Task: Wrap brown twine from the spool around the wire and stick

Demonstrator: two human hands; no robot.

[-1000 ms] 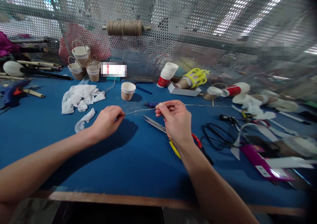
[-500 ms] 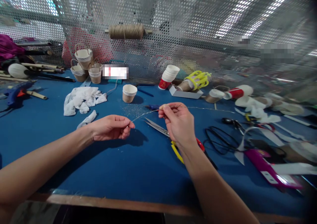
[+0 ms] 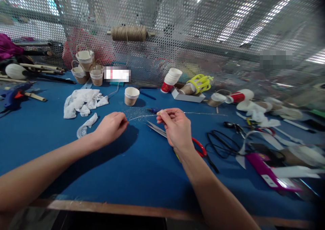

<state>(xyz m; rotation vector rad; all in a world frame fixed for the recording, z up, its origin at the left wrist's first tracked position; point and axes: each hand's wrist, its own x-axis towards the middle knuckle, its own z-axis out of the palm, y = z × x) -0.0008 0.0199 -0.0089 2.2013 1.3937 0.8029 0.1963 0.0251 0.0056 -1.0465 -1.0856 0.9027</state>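
A thin, shiny twisted wire runs between my two hands above the blue table. My left hand is closed, back of the hand upward, and pinches its left end. With thumb and forefinger my right hand grips the wire farther along, and the free part trails off to the right. Scissors with red and yellow handles lie partly hidden beneath my right hand and wrist. Just beyond the wire are a dark blue tool and a small burlap-covered cup with a white rim.
White lace lies left of centre. Handled burlap baskets are grouped behind it. A glue gun is at far left. Stacked paper cups, a black cable and a purple power strip occupy the right. Twine hangs on the mesh.
My left hand turned palm-up, then back over to knuckles-up, still pinching the wire. My right hand kept its pinch and shifted only slightly. The camera view moved a little.
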